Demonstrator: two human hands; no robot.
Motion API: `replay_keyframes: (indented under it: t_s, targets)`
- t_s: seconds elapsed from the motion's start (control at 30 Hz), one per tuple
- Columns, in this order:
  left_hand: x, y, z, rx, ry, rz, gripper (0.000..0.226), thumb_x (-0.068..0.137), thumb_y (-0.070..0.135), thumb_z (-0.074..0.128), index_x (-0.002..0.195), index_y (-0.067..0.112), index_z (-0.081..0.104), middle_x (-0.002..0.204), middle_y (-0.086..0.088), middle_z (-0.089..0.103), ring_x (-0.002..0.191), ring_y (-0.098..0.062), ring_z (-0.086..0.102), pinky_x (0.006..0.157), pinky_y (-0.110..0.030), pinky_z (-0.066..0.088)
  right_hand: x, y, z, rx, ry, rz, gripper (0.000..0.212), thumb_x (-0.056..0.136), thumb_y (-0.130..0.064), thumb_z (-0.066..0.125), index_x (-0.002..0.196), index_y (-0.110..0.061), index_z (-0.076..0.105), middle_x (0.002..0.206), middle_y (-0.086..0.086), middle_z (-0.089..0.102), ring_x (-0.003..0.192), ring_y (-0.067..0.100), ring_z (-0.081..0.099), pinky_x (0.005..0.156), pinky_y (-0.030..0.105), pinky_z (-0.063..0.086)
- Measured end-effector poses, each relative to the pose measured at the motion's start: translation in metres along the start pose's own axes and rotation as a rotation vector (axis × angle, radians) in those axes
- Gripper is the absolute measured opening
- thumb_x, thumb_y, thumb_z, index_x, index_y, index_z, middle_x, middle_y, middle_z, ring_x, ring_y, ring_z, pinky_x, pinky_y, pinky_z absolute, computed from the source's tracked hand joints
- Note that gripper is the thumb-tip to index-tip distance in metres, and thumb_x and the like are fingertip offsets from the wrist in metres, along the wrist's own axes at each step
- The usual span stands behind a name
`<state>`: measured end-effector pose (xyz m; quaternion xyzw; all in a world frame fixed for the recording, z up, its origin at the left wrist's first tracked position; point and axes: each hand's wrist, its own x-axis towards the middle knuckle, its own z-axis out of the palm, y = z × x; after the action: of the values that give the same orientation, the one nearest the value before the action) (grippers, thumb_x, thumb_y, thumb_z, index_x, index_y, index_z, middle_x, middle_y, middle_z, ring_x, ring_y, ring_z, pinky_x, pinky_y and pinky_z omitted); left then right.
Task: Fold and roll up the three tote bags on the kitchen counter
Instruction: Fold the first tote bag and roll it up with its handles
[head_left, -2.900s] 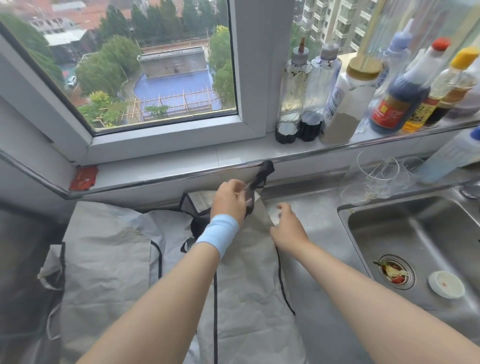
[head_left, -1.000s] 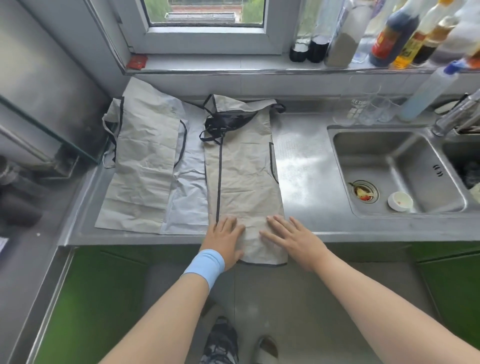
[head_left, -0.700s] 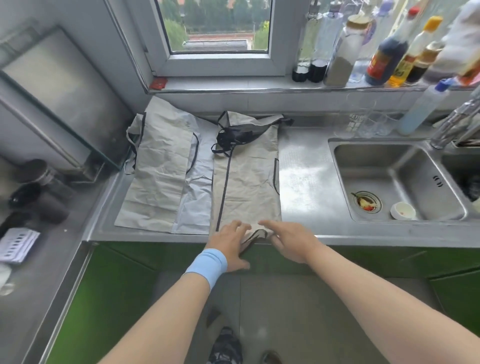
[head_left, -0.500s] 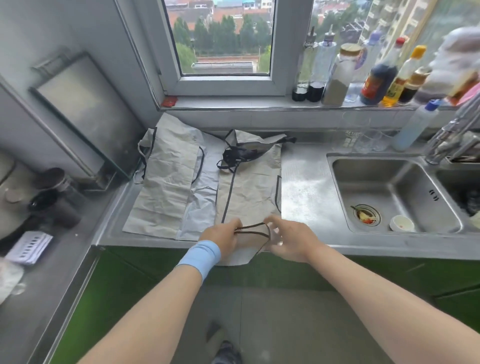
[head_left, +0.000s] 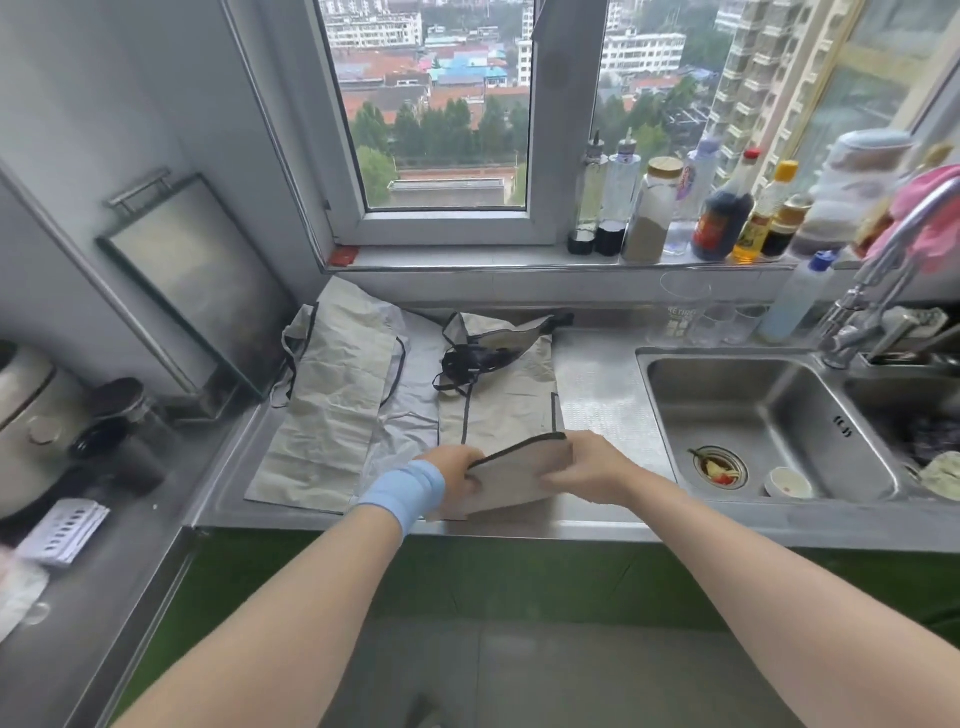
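Landmark: sink (head_left: 769, 410). Farthest left of it, two tote bags (head_left: 332, 410) lie flat, overlapping. Nearer, third bag (head_left: 506, 415), long axis running front edge to window, near end turned over. L hand (head_left: 457, 470) & R hand (head_left: 587, 467) both pinch that flap; roll goes windowward. Bags: 3.

The stainless-steel worktop (head_left: 597, 395) carries three grey tote bags: a folded bag (head_left: 337, 405) at left, a paler bag (head_left: 410, 415) beside it, and a black-trimmed bag (head_left: 506, 400) overlapping that. Clear glasses (head_left: 685, 317) stand near the sink (head_left: 769, 415).
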<state>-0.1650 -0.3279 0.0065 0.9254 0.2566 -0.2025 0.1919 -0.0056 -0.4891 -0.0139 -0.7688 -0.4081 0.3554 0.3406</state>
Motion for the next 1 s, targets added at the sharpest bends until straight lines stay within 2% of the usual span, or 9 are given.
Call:
replay_keyframes:
  t_s: [0.07, 0.2, 0.27, 0.37, 0.53, 0.63, 0.73, 0.83, 1.0]
  targets:
    - [0.0, 0.007, -0.014, 0.046, -0.109, 0.007, 0.027, 0.092, 0.029, 0.057, 0.114, 0.015, 0.063, 0.113, -0.006, 0.067, 0.099, -0.027, 0.062, 0.079, -0.027, 0.044, 0.0, 0.001, -0.007, -0.017, -0.114, 0.093, 0.019, 0.072, -0.014, 0.068, 0.058, -0.02, 0.057, 0.055, -0.013, 0.051, 0.052, 0.011, 0.047, 0.047, 0.02, 0.033]
    - [0.011, 0.007, -0.046, 0.128, -0.153, -0.013, 0.038, 0.084, 0.039, 0.069, 0.116, 0.019, 0.064, 0.1, -0.002, 0.062, 0.081, -0.021, 0.057, 0.07, -0.026, 0.045, 0.017, 0.01, -0.022, 0.054, -0.144, 0.237, 0.016, 0.074, -0.016, 0.073, 0.087, -0.007, 0.073, 0.072, -0.001, 0.065, 0.063, 0.015, 0.061, 0.055, 0.024, 0.045]
    - [0.029, -0.003, -0.053, 0.067, -0.133, -0.039, 0.039, 0.079, 0.032, 0.073, 0.116, 0.02, 0.064, 0.1, 0.0, 0.064, 0.076, -0.022, 0.061, 0.066, -0.027, 0.052, 0.033, 0.015, -0.025, 0.074, -0.037, 0.266, 0.012, 0.073, -0.016, 0.069, 0.081, -0.008, 0.072, 0.069, 0.0, 0.064, 0.061, 0.016, 0.061, 0.054, 0.026, 0.047]
    - [0.067, -0.022, -0.054, 0.026, 0.093, -0.069, 0.034, 0.081, 0.025, 0.066, 0.114, 0.025, 0.063, 0.114, -0.002, 0.065, 0.096, -0.025, 0.064, 0.083, -0.031, 0.053, 0.065, 0.028, -0.024, 0.115, 0.16, 0.255, 0.009, 0.072, -0.018, 0.063, 0.065, -0.013, 0.066, 0.066, -0.003, 0.063, 0.061, 0.016, 0.059, 0.056, 0.027, 0.045]
    - [0.133, -0.036, -0.029, 0.131, 0.39, 0.052, 0.056, 0.082, 0.014, 0.058, 0.133, 0.031, 0.045, 0.129, 0.0, 0.05, 0.117, -0.025, 0.048, 0.095, -0.038, 0.044, 0.121, 0.046, -0.024, -0.027, 0.294, 0.27, 0.008, 0.078, -0.02, 0.06, 0.078, -0.023, 0.068, 0.082, -0.007, 0.07, 0.082, 0.017, 0.065, 0.069, 0.03, 0.051]
    - [0.161, -0.038, -0.007, 0.159, 0.203, 0.148, 0.056, 0.087, 0.016, 0.055, 0.138, 0.033, 0.042, 0.14, 0.002, 0.039, 0.126, -0.025, 0.041, 0.101, -0.038, 0.04, 0.15, 0.057, -0.02, -0.212, 0.272, 0.294, 0.017, 0.081, -0.022, 0.059, 0.095, -0.031, 0.062, 0.096, -0.004, 0.067, 0.093, 0.023, 0.061, 0.075, 0.035, 0.051]
    - [0.186, -0.046, 0.007, 0.185, -0.071, 0.105, 0.056, 0.091, 0.022, 0.055, 0.144, 0.033, 0.037, 0.15, 0.004, 0.031, 0.134, -0.025, 0.036, 0.105, -0.038, 0.034, 0.176, 0.07, -0.008, -0.53, 0.212, 0.262, 0.064, 0.084, -0.017, 0.063, 0.141, -0.028, 0.038, 0.123, 0.004, 0.059, 0.108, 0.029, 0.056, 0.085, 0.038, 0.047]
    - [0.213, -0.062, 0.007, 0.121, -0.153, 0.076, 0.042, 0.093, 0.031, 0.051, 0.135, 0.034, 0.05, 0.141, 0.002, 0.043, 0.129, -0.024, 0.043, 0.103, -0.036, 0.038, 0.202, 0.089, 0.005, -0.878, 0.212, 0.048, 0.092, 0.073, -0.006, 0.068, 0.152, -0.028, 0.025, 0.144, 0.008, 0.041, 0.122, 0.03, 0.048, 0.094, 0.038, 0.044]
    - [0.248, -0.093, -0.033, -0.182, 0.22, -0.013, 0.026, 0.091, 0.022, 0.046, 0.104, 0.033, 0.066, 0.11, 0.001, 0.067, 0.097, -0.027, 0.062, 0.084, -0.032, 0.051, 0.252, 0.09, 0.002, -1.003, -0.031, -0.054, 0.031, 0.083, -0.02, 0.049, 0.104, -0.033, 0.069, 0.109, -0.007, 0.063, 0.111, 0.025, 0.057, 0.102, 0.044, 0.026]
